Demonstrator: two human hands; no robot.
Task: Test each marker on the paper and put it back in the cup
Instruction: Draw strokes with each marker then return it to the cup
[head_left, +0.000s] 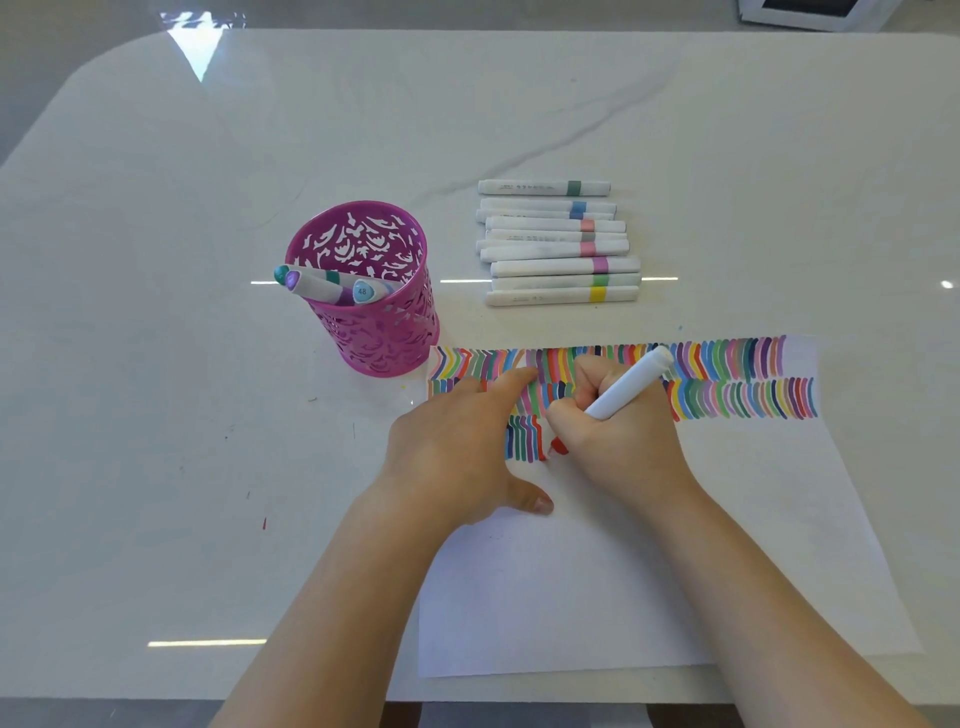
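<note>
My right hand (618, 436) grips a white marker (631, 384) with a red tip, and the tip touches the paper (597, 587) at the end of a third row of coloured strokes. Flat on the paper's left part lies my left hand (462, 447), fingers straight, pressing it down. A pink cut-out cup (371, 312) stands to the left of the paper with three markers (322, 286) leaning in it. Behind the paper, several white markers (556, 244) with coloured bands lie side by side on the table.
The white glossy table (182, 467) carries a few small ink specks at the left. Its near edge runs just below the paper. A dark-framed object (810, 13) sits at the far right corner.
</note>
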